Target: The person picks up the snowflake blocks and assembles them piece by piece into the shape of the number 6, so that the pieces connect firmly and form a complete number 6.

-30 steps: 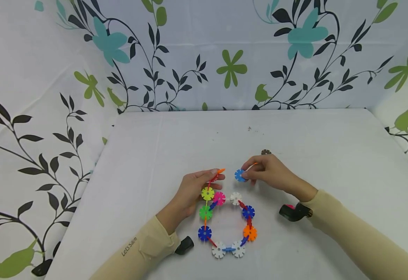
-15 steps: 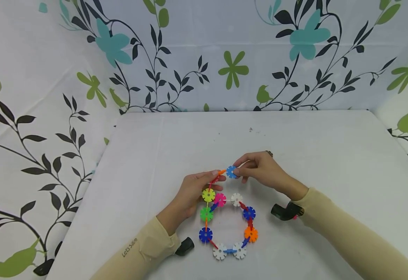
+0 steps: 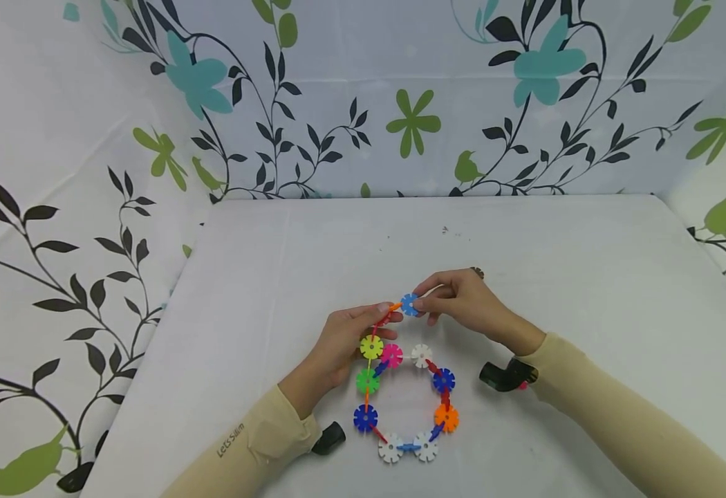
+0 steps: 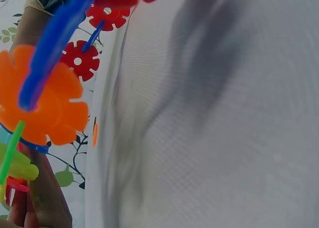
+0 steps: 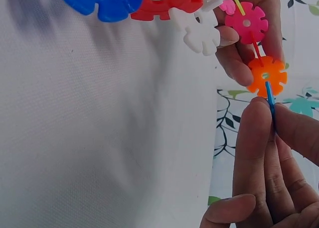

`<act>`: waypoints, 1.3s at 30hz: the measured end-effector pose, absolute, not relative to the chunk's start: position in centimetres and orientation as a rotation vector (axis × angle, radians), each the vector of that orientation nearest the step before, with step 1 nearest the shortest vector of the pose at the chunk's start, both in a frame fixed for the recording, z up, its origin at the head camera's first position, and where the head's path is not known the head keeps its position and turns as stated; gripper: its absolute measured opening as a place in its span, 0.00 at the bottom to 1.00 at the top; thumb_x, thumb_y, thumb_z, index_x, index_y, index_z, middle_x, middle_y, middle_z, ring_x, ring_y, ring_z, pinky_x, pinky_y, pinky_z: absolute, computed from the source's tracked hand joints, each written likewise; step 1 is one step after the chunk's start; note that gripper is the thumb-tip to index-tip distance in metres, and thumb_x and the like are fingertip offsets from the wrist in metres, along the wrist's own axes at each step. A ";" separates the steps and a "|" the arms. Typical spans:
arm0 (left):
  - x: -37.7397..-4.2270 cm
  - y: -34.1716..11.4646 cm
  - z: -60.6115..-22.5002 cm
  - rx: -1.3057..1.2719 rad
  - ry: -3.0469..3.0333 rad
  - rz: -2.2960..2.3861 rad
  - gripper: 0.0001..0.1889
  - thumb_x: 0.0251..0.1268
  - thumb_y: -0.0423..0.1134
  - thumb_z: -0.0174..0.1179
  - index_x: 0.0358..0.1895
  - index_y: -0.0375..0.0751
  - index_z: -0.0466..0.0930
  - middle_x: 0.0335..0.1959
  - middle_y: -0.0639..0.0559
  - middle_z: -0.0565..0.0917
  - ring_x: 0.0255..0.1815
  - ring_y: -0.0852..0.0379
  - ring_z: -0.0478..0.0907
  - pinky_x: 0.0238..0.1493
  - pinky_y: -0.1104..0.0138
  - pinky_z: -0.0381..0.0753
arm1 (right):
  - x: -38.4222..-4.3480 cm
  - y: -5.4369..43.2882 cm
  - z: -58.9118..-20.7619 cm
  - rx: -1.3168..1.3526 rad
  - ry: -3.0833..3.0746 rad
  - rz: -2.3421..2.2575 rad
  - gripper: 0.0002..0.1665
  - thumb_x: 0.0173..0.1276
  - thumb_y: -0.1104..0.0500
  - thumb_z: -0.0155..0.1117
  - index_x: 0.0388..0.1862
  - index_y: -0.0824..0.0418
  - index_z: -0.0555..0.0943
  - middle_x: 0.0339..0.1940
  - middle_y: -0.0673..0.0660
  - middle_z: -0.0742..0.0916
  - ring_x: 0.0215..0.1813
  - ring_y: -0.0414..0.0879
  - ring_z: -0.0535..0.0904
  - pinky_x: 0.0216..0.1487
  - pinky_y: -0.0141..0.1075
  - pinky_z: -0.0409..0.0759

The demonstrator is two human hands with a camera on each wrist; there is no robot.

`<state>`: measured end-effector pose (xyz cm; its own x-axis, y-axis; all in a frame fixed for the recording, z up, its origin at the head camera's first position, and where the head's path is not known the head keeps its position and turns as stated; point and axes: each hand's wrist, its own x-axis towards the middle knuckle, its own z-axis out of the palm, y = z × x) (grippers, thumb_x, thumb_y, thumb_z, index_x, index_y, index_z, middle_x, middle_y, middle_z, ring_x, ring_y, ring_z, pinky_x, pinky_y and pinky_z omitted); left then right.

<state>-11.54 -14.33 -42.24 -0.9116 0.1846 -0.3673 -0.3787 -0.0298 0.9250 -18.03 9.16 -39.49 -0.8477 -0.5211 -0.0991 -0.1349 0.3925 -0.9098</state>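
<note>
A chain of notched interlocking discs hangs from my left hand [image 3: 341, 342], which grips it near its top end. An orange disc [image 5: 275, 71] at that end sticks out past the fingers, joined by a red one to a pink disc [image 5: 246, 23]. My right hand [image 3: 471, 304] pinches a light blue disc [image 3: 409, 304] between thumb and fingertips. In the right wrist view the blue disc shows edge-on, its tip overlapping the orange disc's lower notches. Below, the rest of the chain loops through yellow [image 3: 372, 347], green [image 3: 368, 381], dark blue, white and orange discs to a pink disc [image 3: 391, 356].
Behind my right hand lies a brown disc [image 3: 478, 272], partly hidden. A pinkish piece [image 3: 523, 385] shows beside the right wrist. Black wrist cameras [image 3: 328, 438] jut out by both sleeves. Leaf-patterned cloth [image 3: 338, 83] stands behind the white table [image 3: 276, 263].
My right hand has moved left, carrying the light blue disc up to the orange disc at the chain's end. The left hand has stayed nearly still.
</note>
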 end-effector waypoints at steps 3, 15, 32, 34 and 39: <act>-11.6 -14.4 -42.3 -0.191 1.865 2.007 0.26 0.69 0.59 0.62 0.57 0.43 0.86 0.52 0.46 0.87 0.49 0.52 0.85 0.47 0.61 0.74 | -18.1 9.0 -39.4 -0.576 2.281 -1.449 0.12 0.71 0.56 0.69 0.49 0.60 0.85 0.34 0.55 0.91 0.34 0.51 0.87 0.55 0.49 0.78; -11.9 -14.5 -42.2 -0.158 1.847 2.005 0.24 0.71 0.56 0.61 0.58 0.41 0.85 0.54 0.45 0.87 0.49 0.52 0.85 0.49 0.62 0.74 | -18.1 8.6 -39.6 -0.576 2.324 -1.498 0.13 0.70 0.58 0.70 0.48 0.64 0.88 0.35 0.54 0.91 0.33 0.49 0.87 0.53 0.45 0.80; -12.2 -14.2 -42.4 -0.182 1.794 2.018 0.22 0.73 0.52 0.61 0.57 0.38 0.86 0.53 0.42 0.87 0.46 0.52 0.86 0.43 0.69 0.79 | -18.0 8.4 -40.1 -0.591 2.338 -1.490 0.12 0.70 0.58 0.71 0.47 0.64 0.89 0.32 0.55 0.90 0.33 0.49 0.86 0.49 0.44 0.81; -12.2 -14.2 -42.4 -0.181 1.800 2.009 0.22 0.73 0.52 0.60 0.58 0.39 0.85 0.52 0.42 0.87 0.47 0.51 0.86 0.45 0.68 0.78 | -18.1 8.4 -40.0 -0.596 2.339 -1.484 0.12 0.70 0.58 0.70 0.47 0.64 0.89 0.32 0.56 0.90 0.34 0.49 0.86 0.49 0.44 0.80; -12.4 -14.4 -42.7 -0.166 1.802 1.999 0.21 0.74 0.51 0.60 0.59 0.40 0.85 0.53 0.43 0.87 0.48 0.50 0.87 0.50 0.66 0.78 | -18.2 8.3 -40.0 -0.605 2.351 -1.461 0.12 0.70 0.58 0.70 0.48 0.63 0.89 0.30 0.57 0.90 0.35 0.48 0.85 0.45 0.43 0.79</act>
<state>-12.41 -14.42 -42.68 -0.8954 0.2409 -0.3744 -0.3973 -0.0530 0.9161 -18.15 8.32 -39.98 -0.8638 -0.5025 -0.0373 -0.1891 0.3920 -0.9003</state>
